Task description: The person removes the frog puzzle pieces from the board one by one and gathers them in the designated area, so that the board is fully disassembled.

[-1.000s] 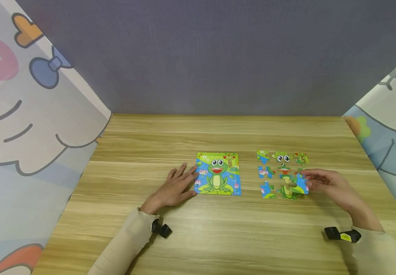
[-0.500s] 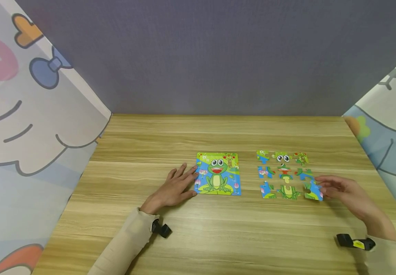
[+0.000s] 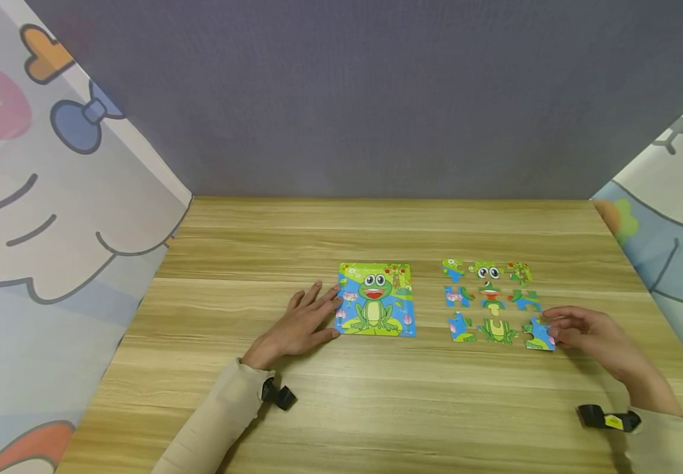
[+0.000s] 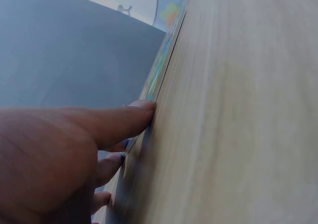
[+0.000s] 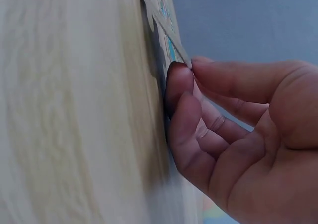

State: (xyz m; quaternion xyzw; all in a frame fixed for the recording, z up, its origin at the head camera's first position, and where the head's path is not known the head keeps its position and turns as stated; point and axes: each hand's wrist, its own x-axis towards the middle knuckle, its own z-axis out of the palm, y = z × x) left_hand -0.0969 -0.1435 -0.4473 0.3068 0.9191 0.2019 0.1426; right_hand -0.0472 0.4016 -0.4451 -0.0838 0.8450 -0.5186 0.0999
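Observation:
My right hand pinches a corner puzzle piece, blue and green with a bit of pink, at the lower right of the spread frog pieces. In the right wrist view thumb and fingertips grip the edge of that piece, which slants close over the table with a shadow below. My left hand lies with fingers spread on the table, fingertips at the left edge of a square frog picture. The left wrist view shows the thumb touching the picture's thin edge.
Frog puzzle pieces lie in three spaced rows, among them the eyes piece, the mouth piece and the feet piece. The wooden table meets a grey panel at the back. Cartoon-printed walls stand at the sides.
My right hand has carried the corner piece from over the frog's body to the lower right of the rows and lowered it. The left hand has stayed in place.

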